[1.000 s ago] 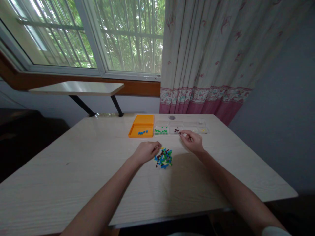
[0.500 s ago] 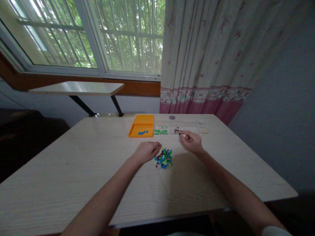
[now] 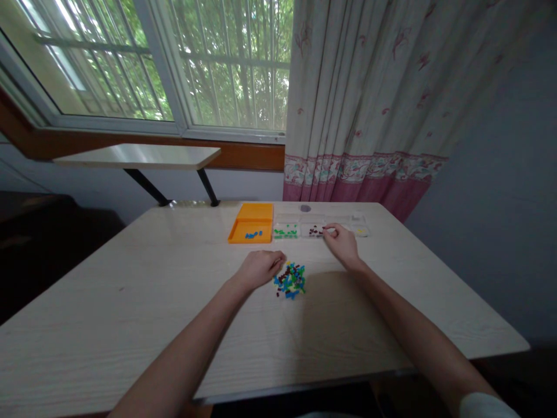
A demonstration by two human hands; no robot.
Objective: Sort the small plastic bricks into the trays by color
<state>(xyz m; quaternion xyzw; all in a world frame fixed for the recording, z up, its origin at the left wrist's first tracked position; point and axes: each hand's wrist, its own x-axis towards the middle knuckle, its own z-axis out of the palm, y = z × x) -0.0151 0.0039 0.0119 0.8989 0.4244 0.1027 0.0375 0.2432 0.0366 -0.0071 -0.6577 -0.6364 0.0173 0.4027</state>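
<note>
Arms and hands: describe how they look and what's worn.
The left hand and right hand are bare: no gloves, watch or bracelet show. The edge of a pale sleeve shows on the right arm; none shows on the left arm.

Pale wood-grain table (image 3: 108,325) — on it, heap of small coloured pieces (image 3: 290,280) near middle; farther back, open orange box (image 3: 256,212), clear boxes (image 3: 313,219) just right of it, grey disc (image 3: 305,208). Far left — shelf (image 3: 143,155) on black legs (image 3: 208,187).

No legible text (or numbers) anywhere.
</note>
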